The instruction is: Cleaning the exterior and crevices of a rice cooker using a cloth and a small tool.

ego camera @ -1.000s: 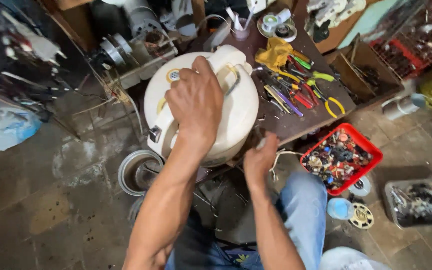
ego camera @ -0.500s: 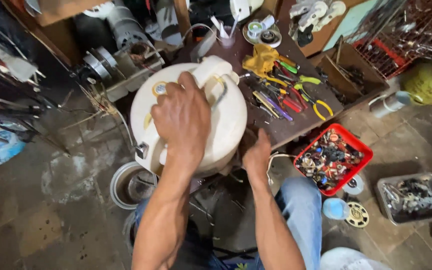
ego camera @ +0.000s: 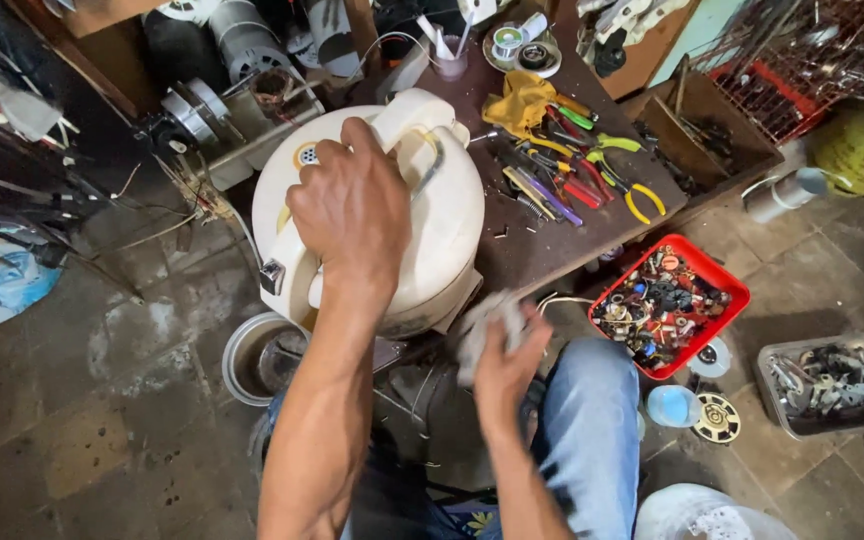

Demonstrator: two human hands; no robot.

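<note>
The left hand (ego camera: 352,215) is spread palm-down on top of a cream rice cooker (ego camera: 377,225), its fingers curled over the lid's handle in a firm grasp. The cooker stands at the near corner of a dark worktable (ego camera: 542,250), part of its body overhanging the table edge toward the person. The right hand (ego camera: 502,355) is held below and nearer than the left, clenched around a grey rag (ego camera: 482,325) just beside the cooker's lower rim; whether the rag touches the shell cannot quite be told.

Right of the left hand, pliers and screwdrivers (ego camera: 572,175) crowd the tabletop, leaving little open surface. Right of the right hand, a red tray of small parts (ego camera: 672,300) sits near the knee. Left of the left hand, bare tiled floor (ego camera: 102,400) gives the widest open room, with a metal pot (ego camera: 257,355) just under the cooker.

Compared with half a second ago, the left hand is kept on the lid, while the rag is now seen bunched in the right.
</note>
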